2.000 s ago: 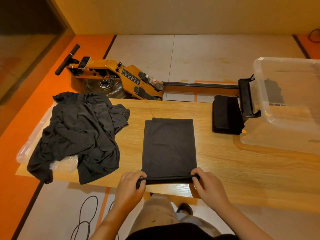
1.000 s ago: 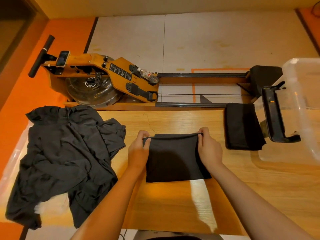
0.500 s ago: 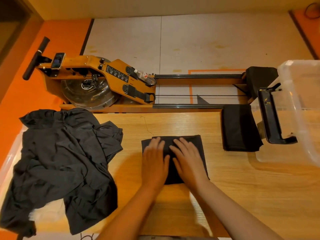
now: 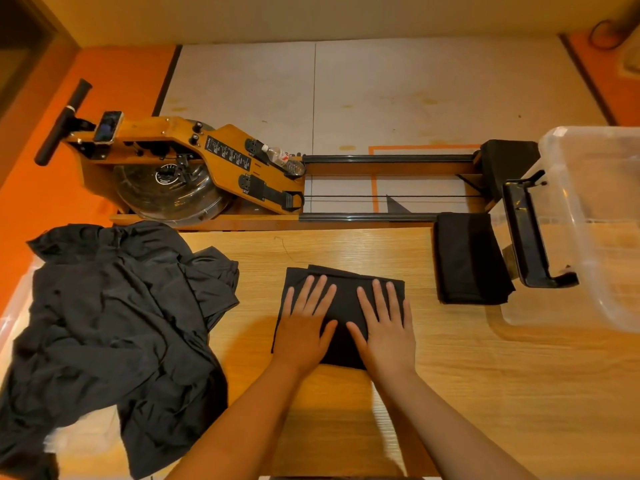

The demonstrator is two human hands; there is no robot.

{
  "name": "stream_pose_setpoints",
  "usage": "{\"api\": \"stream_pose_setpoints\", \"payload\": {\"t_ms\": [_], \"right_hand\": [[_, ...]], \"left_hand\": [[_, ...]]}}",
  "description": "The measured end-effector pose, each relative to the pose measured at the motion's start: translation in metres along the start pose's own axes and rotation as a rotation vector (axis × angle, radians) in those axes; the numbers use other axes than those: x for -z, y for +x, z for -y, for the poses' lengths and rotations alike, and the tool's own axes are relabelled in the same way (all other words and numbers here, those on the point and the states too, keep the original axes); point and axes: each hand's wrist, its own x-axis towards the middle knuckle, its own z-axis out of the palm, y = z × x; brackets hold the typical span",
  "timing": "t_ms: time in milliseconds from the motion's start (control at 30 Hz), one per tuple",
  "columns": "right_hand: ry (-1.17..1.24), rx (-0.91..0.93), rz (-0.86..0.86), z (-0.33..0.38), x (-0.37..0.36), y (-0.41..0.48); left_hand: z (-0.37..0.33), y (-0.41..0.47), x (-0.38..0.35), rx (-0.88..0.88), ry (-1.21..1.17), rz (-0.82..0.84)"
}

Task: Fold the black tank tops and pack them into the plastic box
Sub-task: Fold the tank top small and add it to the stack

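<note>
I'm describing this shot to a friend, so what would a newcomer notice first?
The left hand and right hand press flat on a folded top at the middle of the table. A heap of tops sprawls at the left; a clear box stands at the right edge, a second folded top beside it. Behind the table lies an orange rowing machine.

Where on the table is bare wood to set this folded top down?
Bare wood: the strip between the folded top and the folded stack, and the near-right area in front of the plastic box. Crowded: the left end, under the loose pile.
</note>
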Motion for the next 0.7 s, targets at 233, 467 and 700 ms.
{"api": "stream_pose_setpoints", "payload": {"t_ms": [233,467,700], "right_hand": [[-0.024,-0.014,0.021,0.008,0.0,-0.02],[-0.015,0.082,0.081,0.015,-0.005,-0.059],[0.038,0.1,0.027,0.028,0.028,-0.044]], "left_hand": [[0.025,0.029,0.029,-0.182,0.076,0.194],[-0.002,0.053,0.063,-0.13,0.061,0.303],[-0.024,0.036,0.057,-0.119,0.101,-0.014]]}}
